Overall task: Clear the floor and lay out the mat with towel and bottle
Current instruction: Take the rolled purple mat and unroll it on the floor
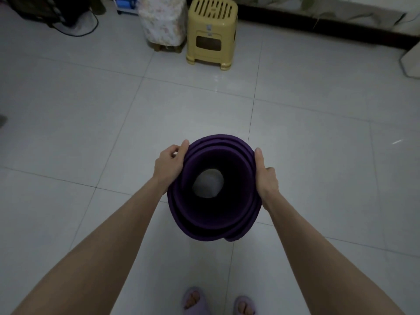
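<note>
The tiled floor (295, 137) ahead of you lies open, with the yellow plastic stool (210, 32) and a floral-covered stool (162, 21) pushed back near the far wall. You hold the rolled purple mat (214, 187) upright above the tiles, looking down its hollow core to the floor below. Your left hand (169, 165) and right hand (266, 176) press its 2 sides, fingers clamped around the roll. The clearing looks done; laying out is the step in hand. Next, you likely lower the roll sideways and unroll it. No towel or bottle shows.
</note>
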Demonstrator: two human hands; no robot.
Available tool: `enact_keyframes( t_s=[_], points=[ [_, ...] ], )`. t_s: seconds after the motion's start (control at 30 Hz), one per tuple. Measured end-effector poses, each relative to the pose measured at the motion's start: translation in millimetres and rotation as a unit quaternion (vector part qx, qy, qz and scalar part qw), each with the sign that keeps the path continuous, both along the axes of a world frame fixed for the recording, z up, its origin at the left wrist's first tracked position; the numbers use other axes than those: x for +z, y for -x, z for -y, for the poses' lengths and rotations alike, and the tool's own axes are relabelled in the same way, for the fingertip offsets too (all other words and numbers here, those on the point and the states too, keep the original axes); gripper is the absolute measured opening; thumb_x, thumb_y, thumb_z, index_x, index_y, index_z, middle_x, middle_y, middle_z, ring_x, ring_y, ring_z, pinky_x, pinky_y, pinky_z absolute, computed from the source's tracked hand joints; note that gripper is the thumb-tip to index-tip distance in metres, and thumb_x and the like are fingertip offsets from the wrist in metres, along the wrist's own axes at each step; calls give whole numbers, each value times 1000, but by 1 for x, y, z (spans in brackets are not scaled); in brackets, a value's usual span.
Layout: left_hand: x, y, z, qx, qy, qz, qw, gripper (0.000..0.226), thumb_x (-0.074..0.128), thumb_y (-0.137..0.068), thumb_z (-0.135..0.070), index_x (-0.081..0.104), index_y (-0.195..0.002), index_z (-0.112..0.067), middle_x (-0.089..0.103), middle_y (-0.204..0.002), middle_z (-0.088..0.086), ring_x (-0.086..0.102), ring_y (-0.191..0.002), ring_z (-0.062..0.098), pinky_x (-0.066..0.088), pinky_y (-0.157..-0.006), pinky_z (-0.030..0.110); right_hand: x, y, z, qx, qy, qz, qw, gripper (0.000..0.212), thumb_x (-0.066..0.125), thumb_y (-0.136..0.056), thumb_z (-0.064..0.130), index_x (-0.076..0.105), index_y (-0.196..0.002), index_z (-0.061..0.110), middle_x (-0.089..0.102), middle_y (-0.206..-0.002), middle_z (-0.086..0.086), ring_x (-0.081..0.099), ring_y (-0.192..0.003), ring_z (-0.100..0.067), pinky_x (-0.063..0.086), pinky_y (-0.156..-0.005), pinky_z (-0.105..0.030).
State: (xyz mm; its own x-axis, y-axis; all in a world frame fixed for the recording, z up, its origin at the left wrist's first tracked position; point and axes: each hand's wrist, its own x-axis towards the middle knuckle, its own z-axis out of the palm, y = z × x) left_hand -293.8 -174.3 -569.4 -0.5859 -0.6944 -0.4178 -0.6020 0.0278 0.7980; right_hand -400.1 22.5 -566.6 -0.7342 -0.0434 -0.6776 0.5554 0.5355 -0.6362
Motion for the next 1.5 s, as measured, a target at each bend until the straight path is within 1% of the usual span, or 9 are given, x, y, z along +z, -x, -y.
enact_keyframes(
  t_s=[0.13,0.37,0.5,0.6,0.7,1.03,1.2,1.37,1.5],
  points=[
    [0,-8,-7,-12,-8,20,1000,41,46,-87,-62,63,-86,-24,65,-83,-7,58,-75,6,38,-60,21,3,-1,1,6,-15,36,999,105,35,-73,84,29,-143,6,49,-131,-16,53,-111,-35,46,-97,-48],
    [-3,-25,-10,-18,-89,19,996,53,52,-85,-60,62,-113,-16,65,-108,0,62,-97,19,50,-88,35,5,2,-9,114,58,46,991,80,42,-79,76,50,-134,19,59,-127,-5,59,-110,-26,47,-97,-45],
    [-1,-38,-8,-20,-198,2,980,52,58,-85,-54,64,-112,-10,71,-103,4,69,-89,18,54,-71,26,8,-3,-16,135,69,121,981,62,51,-77,73,68,-107,21,73,-96,-1,70,-84,-24,55,-67,-35],
    [0,-46,-9,-15,-224,15,974,43,60,-84,-53,70,-100,-14,75,-91,0,71,-73,11,52,-52,18,7,-9,-19,140,40,115,983,60,53,-77,72,70,-95,17,71,-91,-3,65,-84,-29,52,-70,-42],
    [-1,-52,-15,-1,-222,15,975,37,62,-86,-46,70,-98,-12,74,-84,-1,69,-61,6,49,-45,15,6,-19,-19,134,38,97,986,60,53,-79,69,70,-93,13,69,-87,-5,64,-82,-32,52,-68,-42],
    [-11,-56,-38,-17,-152,27,988,38,63,-87,-40,65,-106,-7,69,-99,8,66,-87,19,54,-75,27,-6,-30,-29,135,61,88,985,60,61,-76,66,70,-101,13,73,-90,-3,70,-75,-19,54,-57,-26],
    [-20,-58,-41,-18,-123,48,991,33,65,-85,-41,67,-97,-10,70,-98,10,67,-90,25,53,-88,40,-20,-30,-36,126,46,27,991,61,65,-75,61,67,-111,12,69,-102,-7,67,-90,-25,55,-86,-39],
    [-23,-57,-46,-2,-72,45,996,33,65,-85,-40,68,-90,-7,70,-89,13,65,-83,28,51,-82,39,-25,-34,-41,105,53,-15,993,38,68,-77,55,71,-80,18,72,-89,-7,69,-80,-22,57,-76,-34],
    [-13,-59,-51,1,-27,29,999,29,64,-87,-33,68,-87,-5,65,-77,8,57,-72,21,48,-72,34,-17,-35,-48,98,62,-51,992,30,68,-79,50,72,-75,20,73,-82,-5,69,-80,-23,56,-82,-38]
  ],
)
